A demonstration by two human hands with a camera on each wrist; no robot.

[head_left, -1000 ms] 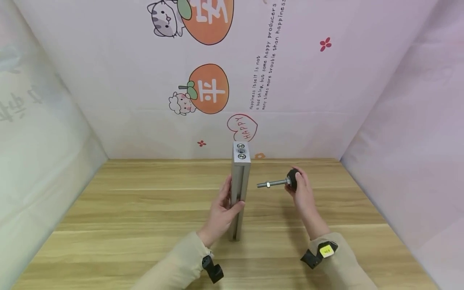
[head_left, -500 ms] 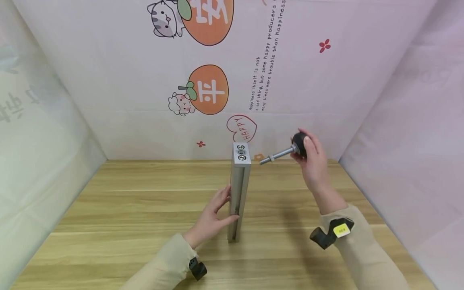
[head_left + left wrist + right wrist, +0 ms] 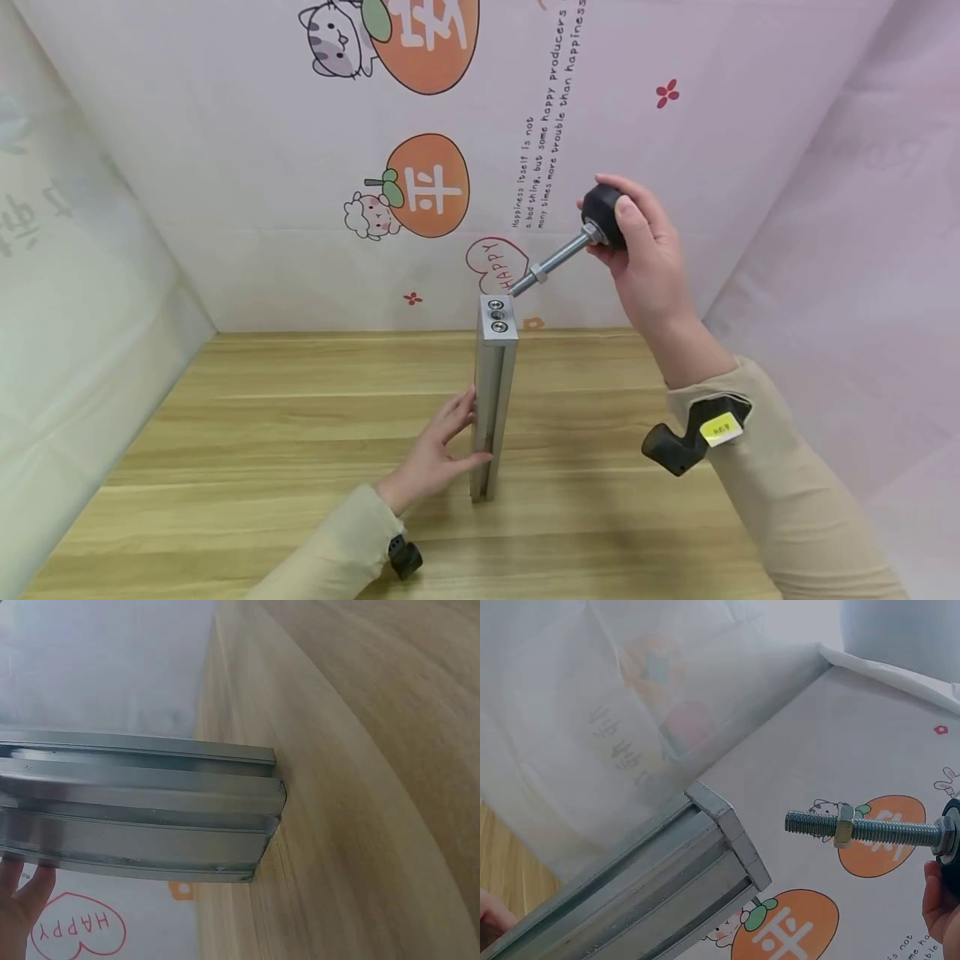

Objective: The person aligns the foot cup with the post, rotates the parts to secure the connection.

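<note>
An aluminium profile (image 3: 491, 392) stands upright on the table, capped by an end plate (image 3: 509, 333) with a threaded hole between two screws. My left hand (image 3: 423, 467) holds its lower half, thumb on the near face and fingers at the left side. In the left wrist view the profile's grooved faces (image 3: 142, 795) reach down to the wood. My right hand (image 3: 652, 267) grips a levelling foot (image 3: 558, 256) by its black base. Its threaded stud, with a nut (image 3: 844, 826) on it, slants down toward the end plate. The right wrist view shows the stud's tip apart from the plate.
The wooden tabletop (image 3: 300, 417) ends at a printed white cloth backdrop (image 3: 615, 150). Cloth walls (image 3: 847, 275) close in both sides. Each wrist wears a small black camera (image 3: 678, 450).
My right hand has risen with the levelling foot, its stud tilting downward and coming close to the profile's top. My left hand has slid lower on the profile, its grip loosening somewhat.
</note>
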